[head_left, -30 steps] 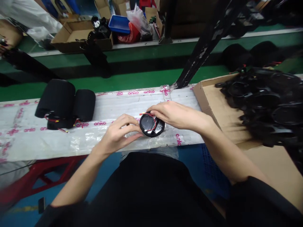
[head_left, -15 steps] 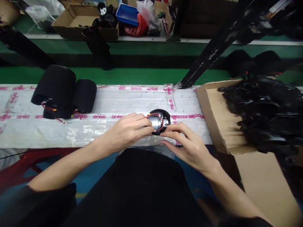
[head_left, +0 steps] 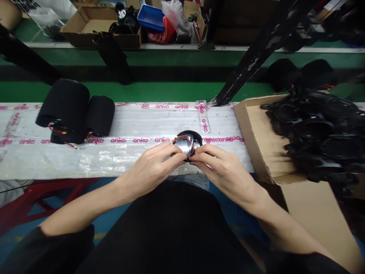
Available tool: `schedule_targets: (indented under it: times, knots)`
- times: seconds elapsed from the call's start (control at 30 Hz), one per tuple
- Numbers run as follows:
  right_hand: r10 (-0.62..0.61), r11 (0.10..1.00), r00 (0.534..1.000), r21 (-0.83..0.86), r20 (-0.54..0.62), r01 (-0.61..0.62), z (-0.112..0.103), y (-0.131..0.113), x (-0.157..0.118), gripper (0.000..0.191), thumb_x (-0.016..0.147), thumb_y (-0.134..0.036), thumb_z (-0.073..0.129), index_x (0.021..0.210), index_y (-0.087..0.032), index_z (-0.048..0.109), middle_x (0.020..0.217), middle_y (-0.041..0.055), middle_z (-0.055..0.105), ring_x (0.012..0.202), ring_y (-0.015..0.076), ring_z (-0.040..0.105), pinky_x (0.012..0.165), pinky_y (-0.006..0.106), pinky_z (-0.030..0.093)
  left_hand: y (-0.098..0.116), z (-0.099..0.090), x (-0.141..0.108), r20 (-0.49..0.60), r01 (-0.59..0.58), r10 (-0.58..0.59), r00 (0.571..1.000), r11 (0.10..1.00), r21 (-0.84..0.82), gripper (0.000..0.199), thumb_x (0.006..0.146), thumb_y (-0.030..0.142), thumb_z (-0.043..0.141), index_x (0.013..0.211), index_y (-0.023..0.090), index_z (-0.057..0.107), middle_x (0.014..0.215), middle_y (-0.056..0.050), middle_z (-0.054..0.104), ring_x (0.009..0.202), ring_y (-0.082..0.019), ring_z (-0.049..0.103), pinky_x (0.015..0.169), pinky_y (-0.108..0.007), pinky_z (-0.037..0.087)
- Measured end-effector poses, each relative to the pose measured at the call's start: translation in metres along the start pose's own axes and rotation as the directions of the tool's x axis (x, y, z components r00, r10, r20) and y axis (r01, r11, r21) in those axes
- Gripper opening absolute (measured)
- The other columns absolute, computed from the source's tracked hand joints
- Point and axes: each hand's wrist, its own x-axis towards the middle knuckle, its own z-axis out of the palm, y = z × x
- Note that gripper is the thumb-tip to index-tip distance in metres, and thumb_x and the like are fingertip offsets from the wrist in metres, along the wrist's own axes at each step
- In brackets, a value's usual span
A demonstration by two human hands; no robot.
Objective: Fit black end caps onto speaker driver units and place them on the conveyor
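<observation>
A round black housing with a silver metal dome and thin red wires sits on the plastic-covered bench, its near edge hidden by my fingers. My left hand holds it from the left, fingertips on the silver face. My right hand grips it from the right, fingers curled over the near rim. The two hands almost meet in front of the housing. The wires cross the dome, and their ends show at the upper left of the housing.
Black padded cylinders with red wires lie on the bench at left. An open cardboard box heaped with black parts stands at right. A dark diagonal post rises behind the bench. Boxes and a blue tray stand farther back.
My right hand has moved from above the housing round to its near right side. Both hands now close on it, and its silver dome faces up instead of the flat wired side.
</observation>
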Motion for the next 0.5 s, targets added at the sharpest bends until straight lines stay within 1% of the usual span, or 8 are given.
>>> schedule_targets:
  times: [0.13, 0.27, 0.4, 0.5]
  knots:
    - [0.063, 0.998, 0.994, 0.018, 0.09, -0.064, -0.006, -0.001, 0.004, 0.016, 0.11, -0.02, 0.058, 0.114, -0.019, 0.074, 0.112, 0.0071, 0.074, 0.094, 0.0199, 0.074, 0.084, 0.036, 0.063, 0.0, -0.009, 0.007, 0.129, -0.021, 0.012, 0.992, 0.998, 0.065, 0.021, 0.106, 0.004, 0.051, 0.112, 0.017, 0.066, 0.101, -0.005, 0.074, 0.083, -0.019, 0.067, 0.073, -0.033, 0.051]
    - [0.089, 0.996, 0.986, -0.013, 0.138, -0.088, -0.008, -0.001, 0.005, 0.018, 0.111, -0.023, 0.058, 0.112, -0.02, 0.075, 0.112, 0.0061, 0.075, 0.095, 0.0199, 0.074, 0.084, 0.035, 0.061, -0.002, -0.013, 0.01, 0.177, -0.065, 0.05, 0.983, 0.995, 0.078, 0.022, 0.107, 0.005, 0.048, 0.11, 0.018, 0.066, 0.099, -0.004, 0.073, 0.082, -0.018, 0.068, 0.071, -0.033, 0.05]
    - [0.083, 0.995, 0.986, -0.073, 0.142, -0.074, -0.006, -0.002, 0.002, 0.018, 0.111, -0.023, 0.058, 0.11, -0.022, 0.076, 0.109, 0.0055, 0.075, 0.094, 0.0197, 0.073, 0.08, 0.034, 0.059, 0.0, -0.017, 0.014, 0.203, -0.099, 0.082, 0.976, 0.992, 0.076, 0.024, 0.106, 0.005, 0.046, 0.098, 0.018, 0.065, 0.087, -0.002, 0.068, 0.072, -0.017, 0.064, 0.066, -0.032, 0.048]
    - [0.07, 0.991, 0.991, -0.123, 0.115, -0.056, -0.004, -0.003, 0.002, 0.017, 0.11, -0.022, 0.059, 0.109, -0.02, 0.076, 0.109, 0.0069, 0.074, 0.093, 0.0207, 0.073, 0.078, 0.034, 0.058, 0.003, -0.02, 0.018, 0.242, -0.11, 0.076, 0.967, 0.985, 0.13, 0.029, 0.103, -0.001, 0.043, 0.099, 0.017, 0.064, 0.089, -0.003, 0.068, 0.074, -0.018, 0.064, 0.067, -0.033, 0.049]
